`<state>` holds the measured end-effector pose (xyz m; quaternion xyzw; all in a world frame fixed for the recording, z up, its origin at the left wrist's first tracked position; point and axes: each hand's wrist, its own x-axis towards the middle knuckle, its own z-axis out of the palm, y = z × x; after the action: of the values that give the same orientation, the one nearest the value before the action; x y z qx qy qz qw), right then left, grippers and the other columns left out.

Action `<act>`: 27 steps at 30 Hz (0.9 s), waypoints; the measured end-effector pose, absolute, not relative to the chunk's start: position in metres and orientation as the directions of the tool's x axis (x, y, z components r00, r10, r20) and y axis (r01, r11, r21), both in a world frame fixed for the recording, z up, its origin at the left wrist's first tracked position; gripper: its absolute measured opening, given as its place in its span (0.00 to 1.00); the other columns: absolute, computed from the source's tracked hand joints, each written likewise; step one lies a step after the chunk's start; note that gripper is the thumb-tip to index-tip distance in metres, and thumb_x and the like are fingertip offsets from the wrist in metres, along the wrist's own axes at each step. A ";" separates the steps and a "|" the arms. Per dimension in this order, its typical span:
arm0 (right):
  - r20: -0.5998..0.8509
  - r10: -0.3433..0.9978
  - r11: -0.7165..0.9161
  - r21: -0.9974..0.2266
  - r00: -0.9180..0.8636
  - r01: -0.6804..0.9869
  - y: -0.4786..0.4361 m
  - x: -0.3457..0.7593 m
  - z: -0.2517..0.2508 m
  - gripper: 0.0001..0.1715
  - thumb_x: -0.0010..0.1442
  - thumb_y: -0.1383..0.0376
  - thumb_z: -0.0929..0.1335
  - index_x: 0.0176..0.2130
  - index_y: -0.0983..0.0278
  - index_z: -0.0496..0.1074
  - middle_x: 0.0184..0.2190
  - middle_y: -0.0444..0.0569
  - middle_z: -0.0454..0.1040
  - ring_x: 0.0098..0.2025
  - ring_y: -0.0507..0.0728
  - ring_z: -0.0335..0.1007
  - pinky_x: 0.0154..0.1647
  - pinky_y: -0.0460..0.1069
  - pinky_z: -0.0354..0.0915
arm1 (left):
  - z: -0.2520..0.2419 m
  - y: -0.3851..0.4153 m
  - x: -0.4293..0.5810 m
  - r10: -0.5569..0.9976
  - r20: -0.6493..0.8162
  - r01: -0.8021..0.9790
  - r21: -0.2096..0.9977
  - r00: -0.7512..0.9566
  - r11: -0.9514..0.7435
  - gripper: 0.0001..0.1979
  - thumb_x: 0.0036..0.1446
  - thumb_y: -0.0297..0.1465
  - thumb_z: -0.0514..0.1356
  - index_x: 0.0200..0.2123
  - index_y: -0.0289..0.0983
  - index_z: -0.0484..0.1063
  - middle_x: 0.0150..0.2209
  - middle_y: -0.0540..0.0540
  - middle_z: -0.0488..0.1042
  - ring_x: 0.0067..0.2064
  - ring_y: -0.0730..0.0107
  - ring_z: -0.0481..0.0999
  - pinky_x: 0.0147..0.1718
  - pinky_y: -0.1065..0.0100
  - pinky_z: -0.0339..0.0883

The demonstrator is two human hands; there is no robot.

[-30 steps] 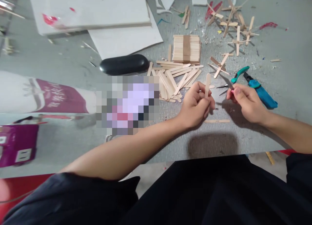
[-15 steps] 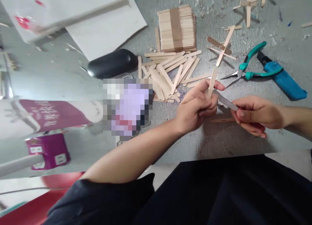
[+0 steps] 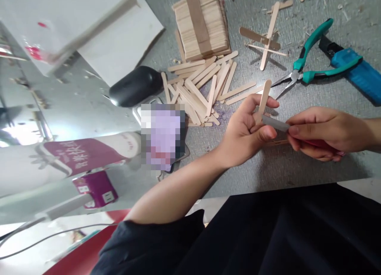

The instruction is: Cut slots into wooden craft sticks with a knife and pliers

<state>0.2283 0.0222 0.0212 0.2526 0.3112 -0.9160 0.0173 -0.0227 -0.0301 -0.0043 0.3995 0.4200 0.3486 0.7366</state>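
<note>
In the head view, my left hand (image 3: 246,126) is closed on a wooden craft stick (image 3: 265,94), which stands up between its fingers. The thumb lies forward, near the blade. My right hand (image 3: 324,132) grips a utility knife (image 3: 276,124) whose red handle shows under the fingers. The knife's flat grey blade points left and meets the stick's lower part; whether it cuts into the wood I cannot tell. On the table below the hands lies another wooden piece (image 3: 276,142), partly hidden.
Loose craft sticks (image 3: 205,88) lie beside a banded bundle (image 3: 199,23). Crossed sticks (image 3: 269,37), teal-handled pliers (image 3: 295,75) and a blue tool (image 3: 357,70) are beyond my hands. A black case (image 3: 133,86), a blurred phone (image 3: 165,136) and a purple power adapter (image 3: 95,189) are leftward.
My left thumb has lifted away from the fingers and extended toward the blade. My right hand has turned so that the red handle shows. The camera view has shifted and tilted.
</note>
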 end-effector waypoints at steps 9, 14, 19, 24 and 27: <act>-0.471 0.119 -0.808 -0.557 -0.874 0.190 0.023 0.226 0.020 0.27 0.81 0.42 0.75 0.39 0.59 0.76 0.18 0.35 0.68 0.13 0.49 0.51 0.12 0.46 0.52 | -0.007 -0.035 -0.022 0.880 -0.334 -0.074 0.923 0.336 0.379 0.40 0.64 0.71 0.75 0.59 0.48 0.73 0.31 0.55 0.73 0.26 0.68 0.72 0.25 0.61 0.66; -0.514 0.098 -0.810 -0.539 -0.852 0.231 0.026 0.225 0.024 0.27 0.82 0.44 0.74 0.38 0.59 0.75 0.17 0.36 0.66 0.13 0.49 0.52 0.11 0.45 0.52 | -0.014 -0.040 -0.022 0.909 -0.286 -0.008 0.953 0.302 0.302 0.40 0.67 0.74 0.69 0.60 0.48 0.73 0.31 0.55 0.69 0.25 0.69 0.66 0.25 0.61 0.61; -0.542 0.063 -0.833 -0.491 -0.838 0.255 0.024 0.220 0.030 0.26 0.79 0.46 0.75 0.36 0.60 0.74 0.16 0.35 0.63 0.12 0.48 0.47 0.10 0.44 0.49 | -0.034 -0.039 -0.015 0.967 0.017 -0.071 0.997 0.254 0.001 0.32 0.73 0.67 0.69 0.59 0.47 0.75 0.29 0.58 0.66 0.23 0.73 0.65 0.23 0.64 0.60; -0.554 0.095 -0.845 -0.484 -0.827 0.227 0.019 0.216 0.030 0.26 0.79 0.47 0.74 0.35 0.60 0.73 0.15 0.35 0.60 0.12 0.48 0.46 0.10 0.44 0.49 | -0.046 -0.033 -0.013 0.936 0.304 -0.071 0.952 0.176 -0.296 0.16 0.83 0.51 0.68 0.58 0.46 0.81 0.30 0.55 0.68 0.26 0.74 0.68 0.27 0.66 0.65; -0.562 0.109 -0.852 -0.478 -0.820 0.214 0.018 0.215 0.028 0.26 0.79 0.47 0.74 0.35 0.60 0.73 0.15 0.35 0.59 0.12 0.48 0.47 0.10 0.44 0.49 | -0.045 -0.031 -0.013 0.936 0.314 -0.043 0.949 0.156 -0.311 0.16 0.84 0.50 0.67 0.58 0.46 0.83 0.31 0.54 0.70 0.28 0.72 0.70 0.29 0.66 0.67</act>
<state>0.2154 0.0177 0.0278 0.2984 0.2706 -0.9148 0.0289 -0.0131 -0.0314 -0.0452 0.6074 0.3679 0.5355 0.4571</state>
